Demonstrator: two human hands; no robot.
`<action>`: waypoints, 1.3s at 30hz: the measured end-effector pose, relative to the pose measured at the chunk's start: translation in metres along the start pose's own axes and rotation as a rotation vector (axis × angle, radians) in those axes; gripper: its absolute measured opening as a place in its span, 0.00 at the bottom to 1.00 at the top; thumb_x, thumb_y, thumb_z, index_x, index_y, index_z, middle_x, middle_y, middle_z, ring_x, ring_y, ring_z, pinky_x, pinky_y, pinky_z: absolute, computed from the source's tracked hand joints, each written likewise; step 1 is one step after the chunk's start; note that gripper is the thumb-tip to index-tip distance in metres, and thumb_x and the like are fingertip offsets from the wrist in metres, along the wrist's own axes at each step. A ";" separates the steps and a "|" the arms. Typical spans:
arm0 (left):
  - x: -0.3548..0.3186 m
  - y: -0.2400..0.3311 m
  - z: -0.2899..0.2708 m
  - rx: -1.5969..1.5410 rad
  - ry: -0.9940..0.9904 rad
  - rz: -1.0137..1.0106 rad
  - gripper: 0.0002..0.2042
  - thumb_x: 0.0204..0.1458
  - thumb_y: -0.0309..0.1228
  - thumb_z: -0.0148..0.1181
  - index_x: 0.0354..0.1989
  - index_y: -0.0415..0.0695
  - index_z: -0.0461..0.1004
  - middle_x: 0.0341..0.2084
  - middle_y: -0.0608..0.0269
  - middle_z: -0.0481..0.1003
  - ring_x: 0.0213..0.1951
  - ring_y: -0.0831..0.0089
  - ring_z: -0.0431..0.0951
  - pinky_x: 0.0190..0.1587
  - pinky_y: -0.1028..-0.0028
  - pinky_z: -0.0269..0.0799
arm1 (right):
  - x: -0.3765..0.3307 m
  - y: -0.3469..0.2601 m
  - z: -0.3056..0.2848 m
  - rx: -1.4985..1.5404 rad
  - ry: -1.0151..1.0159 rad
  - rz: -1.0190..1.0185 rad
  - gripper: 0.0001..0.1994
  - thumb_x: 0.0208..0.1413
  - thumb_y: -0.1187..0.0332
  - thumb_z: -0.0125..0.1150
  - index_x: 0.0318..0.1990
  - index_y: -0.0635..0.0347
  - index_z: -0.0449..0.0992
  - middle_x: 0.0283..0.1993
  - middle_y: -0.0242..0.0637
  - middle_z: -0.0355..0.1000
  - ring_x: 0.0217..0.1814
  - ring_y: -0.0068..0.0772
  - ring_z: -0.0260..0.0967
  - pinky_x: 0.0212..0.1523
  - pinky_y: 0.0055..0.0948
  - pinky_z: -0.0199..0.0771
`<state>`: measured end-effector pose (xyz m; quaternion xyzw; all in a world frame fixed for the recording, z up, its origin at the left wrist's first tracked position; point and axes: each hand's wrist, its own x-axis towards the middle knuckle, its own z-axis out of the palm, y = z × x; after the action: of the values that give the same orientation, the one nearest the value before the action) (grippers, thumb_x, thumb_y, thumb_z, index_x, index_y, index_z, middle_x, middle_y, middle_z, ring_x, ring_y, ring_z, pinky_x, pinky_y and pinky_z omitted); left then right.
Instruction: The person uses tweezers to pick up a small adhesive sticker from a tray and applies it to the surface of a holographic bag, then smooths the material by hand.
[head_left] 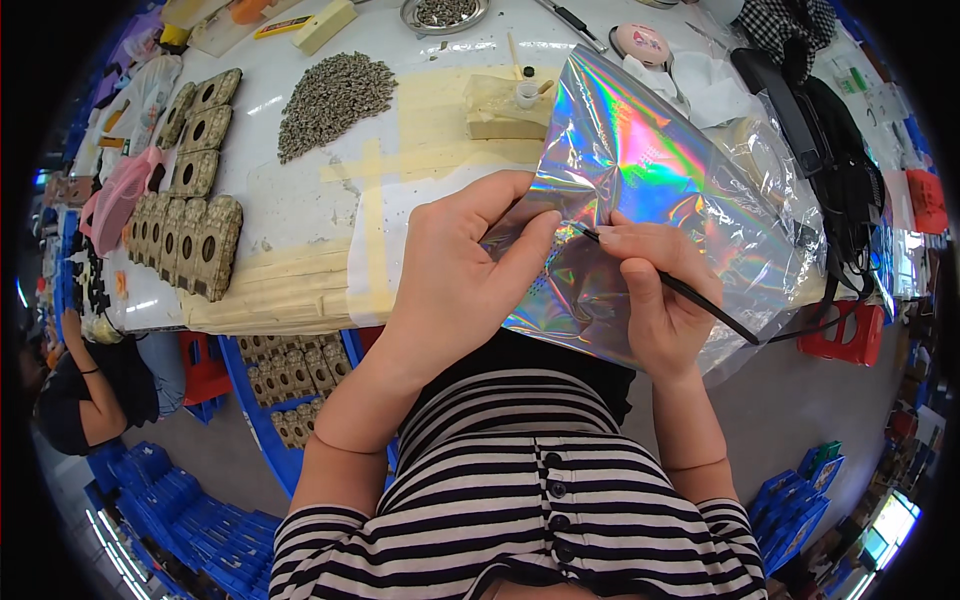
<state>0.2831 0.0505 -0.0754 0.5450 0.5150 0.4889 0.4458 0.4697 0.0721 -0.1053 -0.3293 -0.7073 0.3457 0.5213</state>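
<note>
A shiny rainbow-silver foil sheet (655, 150) spreads over the table's front edge, with small dots in rows on it. My left hand (455, 265) is closed at the sheet's left side, pinching it between thumb and fingers. In my right hand (668, 290) is a slim black pen-like tool (705, 308), gripped between thumb and fingers. The tool's tip points left, close to my left thumb. Something tiny and pale seems to be at that tip, too small to make out. Both hands are near each other over the foil.
Camouflage-patterned housings (185, 240) stand at the left, beside a heap of small metal parts (335, 100). Behind the hands is a yellowish block (500, 125) with a small cup. A black bag (840, 190) lies right; a person (95, 390) sits far left.
</note>
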 end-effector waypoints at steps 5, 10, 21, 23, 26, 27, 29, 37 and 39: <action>0.000 0.000 -0.001 0.002 0.010 -0.051 0.11 0.53 0.21 0.59 0.44 0.31 0.75 0.33 0.58 0.80 0.36 0.81 0.77 0.39 0.80 0.73 | 0.001 -0.002 0.001 -0.047 -0.017 0.009 0.07 0.54 0.70 0.65 0.37 0.64 0.80 0.35 0.37 0.79 0.39 0.35 0.76 0.50 0.36 0.76; 0.000 -0.003 0.000 -0.017 0.003 -0.010 0.11 0.54 0.21 0.59 0.46 0.31 0.75 0.34 0.59 0.80 0.37 0.81 0.77 0.40 0.81 0.73 | 0.000 0.001 0.000 -0.021 0.000 -0.019 0.07 0.53 0.70 0.66 0.37 0.64 0.80 0.35 0.37 0.79 0.38 0.35 0.76 0.50 0.35 0.76; 0.000 0.001 -0.001 -0.012 -0.005 -0.019 0.12 0.54 0.21 0.59 0.46 0.31 0.74 0.34 0.60 0.80 0.36 0.82 0.77 0.39 0.82 0.72 | 0.001 0.000 0.000 -0.031 -0.001 -0.036 0.07 0.54 0.70 0.65 0.36 0.64 0.80 0.35 0.37 0.79 0.39 0.35 0.76 0.50 0.37 0.77; 0.001 -0.005 -0.001 -0.030 0.005 0.024 0.12 0.54 0.21 0.59 0.46 0.30 0.74 0.34 0.60 0.80 0.36 0.83 0.77 0.38 0.83 0.72 | 0.000 -0.001 0.000 0.005 0.017 -0.011 0.06 0.54 0.71 0.65 0.36 0.64 0.80 0.35 0.38 0.79 0.39 0.35 0.76 0.50 0.37 0.77; 0.001 -0.007 -0.001 -0.028 0.011 0.042 0.12 0.54 0.21 0.59 0.47 0.30 0.74 0.35 0.60 0.80 0.36 0.83 0.77 0.38 0.83 0.72 | -0.001 0.000 0.000 0.009 0.020 -0.008 0.06 0.54 0.71 0.65 0.36 0.65 0.80 0.35 0.38 0.78 0.39 0.34 0.76 0.50 0.37 0.77; 0.001 -0.007 -0.001 -0.022 0.011 0.040 0.12 0.54 0.21 0.59 0.47 0.30 0.74 0.35 0.60 0.80 0.36 0.83 0.77 0.38 0.83 0.72 | -0.001 0.001 0.000 0.002 0.017 -0.013 0.06 0.54 0.71 0.65 0.37 0.65 0.80 0.35 0.38 0.78 0.39 0.34 0.76 0.50 0.38 0.77; 0.000 -0.003 -0.002 -0.022 -0.006 -0.013 0.12 0.54 0.21 0.59 0.47 0.31 0.74 0.35 0.60 0.80 0.37 0.83 0.77 0.38 0.83 0.72 | 0.000 0.001 0.000 -0.032 -0.009 -0.030 0.06 0.54 0.71 0.65 0.37 0.65 0.80 0.35 0.38 0.78 0.39 0.34 0.76 0.51 0.38 0.77; 0.000 -0.004 -0.001 -0.037 0.010 0.006 0.12 0.54 0.21 0.60 0.46 0.30 0.74 0.35 0.59 0.80 0.37 0.82 0.77 0.38 0.83 0.72 | -0.003 0.001 0.000 0.079 0.040 0.007 0.05 0.56 0.73 0.62 0.37 0.64 0.79 0.35 0.38 0.78 0.38 0.32 0.76 0.52 0.39 0.76; 0.001 -0.006 -0.001 -0.019 0.010 0.034 0.12 0.54 0.21 0.60 0.46 0.30 0.74 0.35 0.59 0.80 0.37 0.82 0.77 0.39 0.83 0.72 | -0.003 0.002 0.000 0.097 0.051 0.015 0.05 0.57 0.73 0.61 0.37 0.65 0.79 0.35 0.39 0.78 0.38 0.32 0.76 0.52 0.39 0.76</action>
<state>0.2812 0.0520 -0.0809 0.5471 0.5032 0.5040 0.4399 0.4710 0.0703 -0.1085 -0.3179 -0.6737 0.3749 0.5518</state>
